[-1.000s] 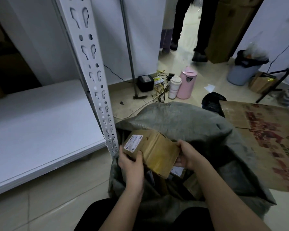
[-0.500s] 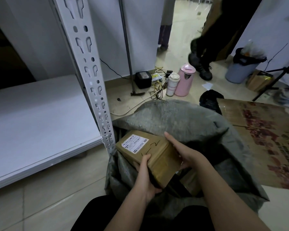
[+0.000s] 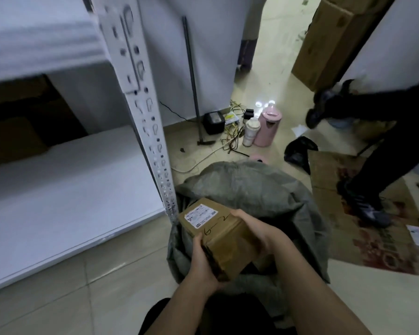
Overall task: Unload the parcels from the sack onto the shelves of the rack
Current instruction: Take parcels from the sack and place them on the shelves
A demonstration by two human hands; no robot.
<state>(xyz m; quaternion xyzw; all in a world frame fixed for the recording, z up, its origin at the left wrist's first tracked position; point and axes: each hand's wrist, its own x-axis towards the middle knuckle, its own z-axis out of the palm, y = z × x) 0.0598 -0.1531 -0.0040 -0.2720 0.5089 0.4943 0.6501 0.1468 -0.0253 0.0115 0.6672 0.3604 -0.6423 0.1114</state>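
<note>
A: Held where?
B: Lower centre of the frame, above the open mouth of the grey woven sack [image 3: 247,189]. A brown cardboard parcel [image 3: 224,240] with a white printed label and "6-2" handwritten on top, tilted, label corner toward the upper left.

A: Fingers?
B: Left hand [image 3: 202,264] cupped under the near lower-left end, thumb on the top face beside the handwriting, fingers wrapped beneath. Right hand [image 3: 257,232] clasping the far right side, fingers curled over the top right edge. Both grasping the parcel.

A: Below it?
B: More brown cardboard [image 3: 264,261] just visible inside the sack, under the right wrist; too dark to tell more.

A: And the rack?
B: Left half of the frame. White perforated metal upright [image 3: 153,131] running from top centre down to just beside the parcel's label corner. White lower shelf [image 3: 65,189] at mid left, white upper shelf [image 3: 39,39] at upper left, blurred.

A: Elsewhere?
B: Upper centre, on the tiled floor: pink lidded jug [image 3: 267,128], white cup [image 3: 250,131] touching it, small black box [image 3: 213,122], tangled cables. Right side: flattened printed cardboard sheet [image 3: 348,201] under a dark shoe [image 3: 365,209] of another person in black trousers. Upper right: tall brown carton [image 3: 329,42] against the wall.
</note>
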